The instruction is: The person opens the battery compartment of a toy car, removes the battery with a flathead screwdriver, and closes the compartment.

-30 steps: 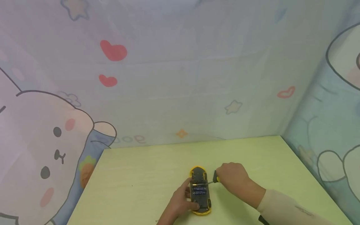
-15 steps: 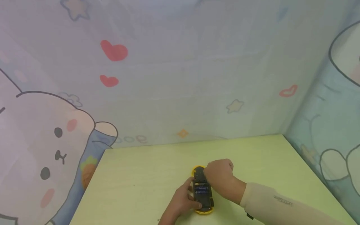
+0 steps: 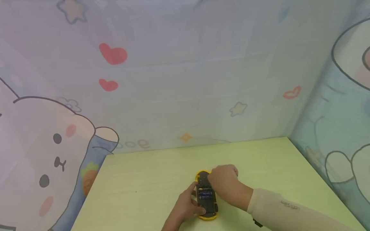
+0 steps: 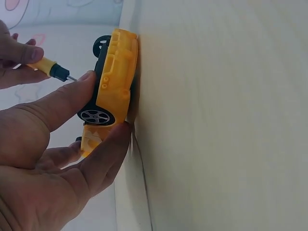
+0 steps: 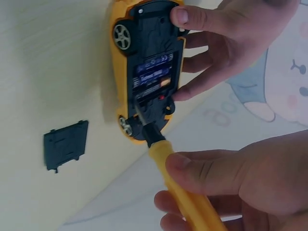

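Note:
A yellow toy car (image 3: pixel 207 205) lies upside down on the table, its black underside facing up. Several blue batteries (image 5: pixel 153 74) sit in its uncovered compartment. My left hand (image 3: pixel 185 205) grips the car from the left, thumb on the underside and fingers along the side. My right hand (image 3: pixel 226 183) holds a yellow-handled screwdriver (image 5: pixel 190 204), whose tip reaches the edge of the battery compartment in the right wrist view. From the head the right hand hides the screwdriver. The left wrist view shows the car's yellow body (image 4: pixel 118 72) and the screwdriver's black collar (image 4: pixel 59 72).
A black battery cover (image 5: pixel 66 144) lies flat on the table beside the car, hidden from the head view. The pale yellow table (image 3: pixel 138 179) meets a cartoon-printed cloth (image 3: pixel 173 80) at its back edge and sides.
My right hand has moved left to the car, bringing the screwdriver in close and covering it from the head view. The left hand keeps its grip on the toy car.

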`<state>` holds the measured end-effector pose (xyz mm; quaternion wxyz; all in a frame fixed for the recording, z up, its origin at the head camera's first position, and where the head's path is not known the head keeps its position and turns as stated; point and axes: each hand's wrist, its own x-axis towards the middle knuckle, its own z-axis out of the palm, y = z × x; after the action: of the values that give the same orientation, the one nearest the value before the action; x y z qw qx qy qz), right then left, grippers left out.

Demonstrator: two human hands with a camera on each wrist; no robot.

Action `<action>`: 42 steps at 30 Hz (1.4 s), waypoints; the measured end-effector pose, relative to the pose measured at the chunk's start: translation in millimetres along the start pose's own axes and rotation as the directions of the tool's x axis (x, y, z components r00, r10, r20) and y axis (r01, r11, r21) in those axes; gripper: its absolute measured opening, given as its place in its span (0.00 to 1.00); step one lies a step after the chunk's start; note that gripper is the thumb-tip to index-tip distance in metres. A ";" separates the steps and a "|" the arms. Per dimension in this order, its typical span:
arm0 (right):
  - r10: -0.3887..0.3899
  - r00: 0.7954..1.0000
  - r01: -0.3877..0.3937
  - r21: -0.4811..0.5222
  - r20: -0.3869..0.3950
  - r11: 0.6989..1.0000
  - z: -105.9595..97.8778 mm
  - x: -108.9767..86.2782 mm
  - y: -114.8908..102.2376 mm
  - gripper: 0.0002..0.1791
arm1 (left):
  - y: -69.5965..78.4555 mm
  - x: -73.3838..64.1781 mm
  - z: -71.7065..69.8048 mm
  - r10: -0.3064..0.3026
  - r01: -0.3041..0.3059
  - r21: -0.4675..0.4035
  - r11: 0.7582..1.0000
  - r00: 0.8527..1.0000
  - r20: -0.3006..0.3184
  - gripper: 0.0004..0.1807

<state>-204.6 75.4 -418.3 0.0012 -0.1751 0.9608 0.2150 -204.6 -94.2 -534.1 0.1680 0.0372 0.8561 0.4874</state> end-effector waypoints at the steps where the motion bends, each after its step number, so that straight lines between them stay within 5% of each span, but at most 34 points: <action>1: -0.002 1.000 0.003 0.032 -0.016 0.999 2.6 -1.4 3.8 0.10 | -0.6 -0.5 0.3 0.002 -0.002 -0.004 1.000 1.000 -0.001 0.58; 6: -0.025 0.988 0.051 0.171 -0.149 0.984 21.4 -5.5 27.4 0.20 | -3.9 -1.4 -0.3 0.022 -0.022 -0.011 1.000 1.000 0.002 0.58; 11: -0.066 0.978 0.122 0.290 -0.196 0.949 44.8 -6.9 53.3 0.15 | -4.0 -0.6 -0.2 0.027 -0.028 -0.014 1.000 1.000 -0.003 0.58; 14: -0.075 0.982 0.142 0.422 -0.172 0.895 65.8 -12.1 67.1 0.08 | -4.7 1.3 2.8 0.025 -0.025 -0.021 0.999 1.000 -0.008 0.58; 19: -0.052 0.988 0.136 0.664 -0.144 0.735 106.2 -25.4 77.6 0.16 | -3.9 0.3 6.8 0.041 -0.041 -0.028 0.999 0.999 -0.009 0.59; 22: -0.007 0.990 0.104 0.702 -0.140 0.704 113.4 -30.0 73.7 0.16 | -1.2 -1.5 5.5 0.045 -0.045 -0.011 0.999 0.999 -0.010 0.59; 25: 0.027 0.990 0.074 0.656 -0.142 0.751 101.8 -30.9 67.7 0.15 | -0.4 -1.4 3.4 0.034 -0.034 0.008 0.999 0.999 -0.012 0.59; 32: 0.004 0.985 0.061 0.372 -0.171 0.926 51.6 -21.3 51.2 0.05 | -1.3 -1.0 1.9 0.030 -0.029 0.016 0.999 0.999 -0.021 0.59; 37: 0.003 0.994 0.024 0.234 -0.113 0.972 18.3 -12.5 31.8 0.14 | 0.2 -1.1 1.8 0.053 -0.053 -0.001 0.999 0.999 -0.012 0.58; 42: 0.014 0.999 -0.016 0.043 0.042 0.999 -9.7 0.7 -0.6 0.08 | -0.3 -3.3 0.1 0.037 -0.037 0.013 0.999 0.999 -0.010 0.58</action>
<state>-204.3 70.6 -409.8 0.0232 -0.1633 0.9663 0.1978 -201.4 -95.1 -533.6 0.1545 0.0518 0.8591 0.4852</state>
